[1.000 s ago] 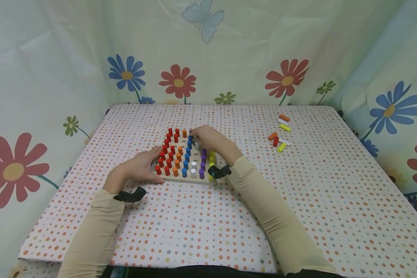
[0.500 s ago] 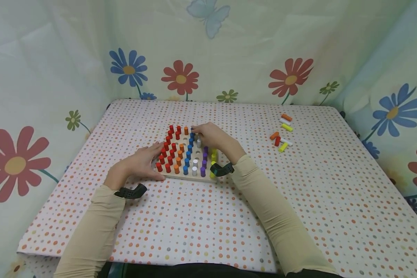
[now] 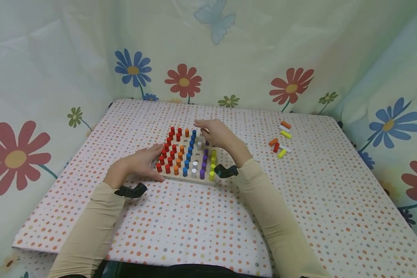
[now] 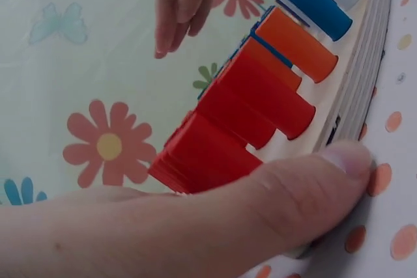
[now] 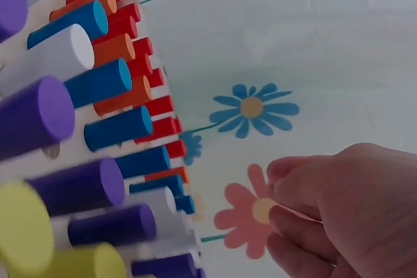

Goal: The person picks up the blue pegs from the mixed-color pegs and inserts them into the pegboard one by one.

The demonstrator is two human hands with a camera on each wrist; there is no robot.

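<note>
A wooden pegboard [image 3: 189, 179] lies on the table, with upright rows of red pegs [image 3: 168, 168], orange pegs [image 3: 179, 162], blue pegs [image 3: 187, 164], white pegs [image 3: 194, 173], purple pegs [image 3: 202, 174] and yellow pegs [image 3: 211, 176]. My left hand [image 3: 142, 162] holds the board's left side, its thumb [image 4: 306, 193] against the near edge. Its other fingers are mostly hidden. Above the board's far end hovers my right hand [image 3: 218, 133], fingers loosely bent and nothing visible between them. In the right wrist view, the right hand [image 5: 352, 206] is apart from the pegs.
Several loose pegs lie on the dotted cloth at the right, among them an orange peg [image 3: 285, 125], a red peg [image 3: 276, 147] and a yellow peg [image 3: 282, 154]. A flowered curtain [image 3: 250, 46] stands behind the table. Several holes between the pegs show bare.
My right hand has let go of the far blue peg and risen slightly up and to the right. The blue peg now stands in its row. The left hand keeps its place.
</note>
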